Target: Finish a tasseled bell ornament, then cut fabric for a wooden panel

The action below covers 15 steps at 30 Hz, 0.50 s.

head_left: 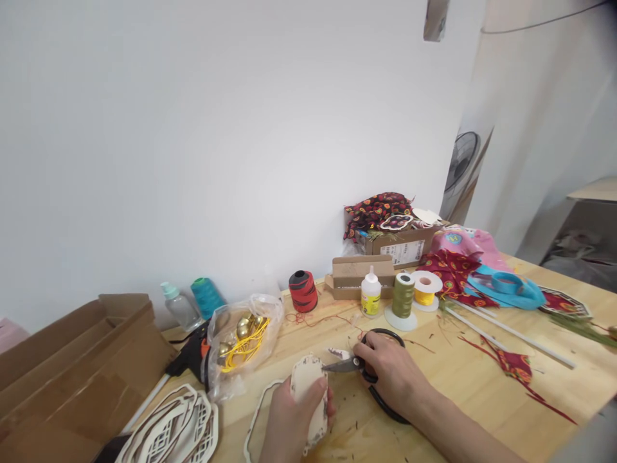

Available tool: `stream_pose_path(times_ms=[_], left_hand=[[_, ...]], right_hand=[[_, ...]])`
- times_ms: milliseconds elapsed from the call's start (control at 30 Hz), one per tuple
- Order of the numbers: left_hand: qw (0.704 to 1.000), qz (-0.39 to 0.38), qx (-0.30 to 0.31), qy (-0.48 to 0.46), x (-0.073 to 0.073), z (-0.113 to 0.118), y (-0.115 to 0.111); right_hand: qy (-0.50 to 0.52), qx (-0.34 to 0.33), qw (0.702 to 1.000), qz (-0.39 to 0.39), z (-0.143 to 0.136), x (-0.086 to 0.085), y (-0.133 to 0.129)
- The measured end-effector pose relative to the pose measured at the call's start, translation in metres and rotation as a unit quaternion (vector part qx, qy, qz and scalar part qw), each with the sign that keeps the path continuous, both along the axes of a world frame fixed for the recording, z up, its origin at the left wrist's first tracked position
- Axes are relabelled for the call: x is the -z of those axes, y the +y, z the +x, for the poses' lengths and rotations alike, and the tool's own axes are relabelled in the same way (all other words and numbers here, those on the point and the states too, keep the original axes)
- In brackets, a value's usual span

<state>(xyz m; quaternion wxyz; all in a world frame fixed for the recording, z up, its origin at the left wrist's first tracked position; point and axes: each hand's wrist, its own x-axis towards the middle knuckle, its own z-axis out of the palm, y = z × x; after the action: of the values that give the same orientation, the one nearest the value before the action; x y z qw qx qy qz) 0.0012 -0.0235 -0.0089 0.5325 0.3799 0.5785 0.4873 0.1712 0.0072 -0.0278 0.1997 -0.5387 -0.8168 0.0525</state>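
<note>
In my left hand (301,411) is a flat cream-coloured piece (308,374) with rounded, scalloped corners and dark bits of fabric along its edge. My right hand (388,366) grips black-handled scissors (344,365), fingers in the loops. The blades stand apart, with one tip at the upper right edge of the piece. A thin cream frame (255,418) lies on the table, partly hidden behind my left hand. To the left sits a stack of cut-out lattice frames (178,427).
A cardboard box (87,360), glue gun (193,354) and plastic bag with gold bells (245,341) stand left. Behind my hands are red thread (303,291), a glue bottle (371,294) and green thread (403,296). White sticks (520,334) and fabric scraps (515,365) lie right.
</note>
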Motion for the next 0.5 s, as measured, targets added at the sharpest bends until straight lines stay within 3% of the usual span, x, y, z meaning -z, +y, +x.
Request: stream_pose_path(times_ms=[500], left_hand=[[1.0, -0.003, 0.011, 0.017, -0.0041, -0.0043, 0.0012]], right_hand=[[-0.02, 0.036, 0.999, 0.013, -0.0035, 0.0005, -0.002]])
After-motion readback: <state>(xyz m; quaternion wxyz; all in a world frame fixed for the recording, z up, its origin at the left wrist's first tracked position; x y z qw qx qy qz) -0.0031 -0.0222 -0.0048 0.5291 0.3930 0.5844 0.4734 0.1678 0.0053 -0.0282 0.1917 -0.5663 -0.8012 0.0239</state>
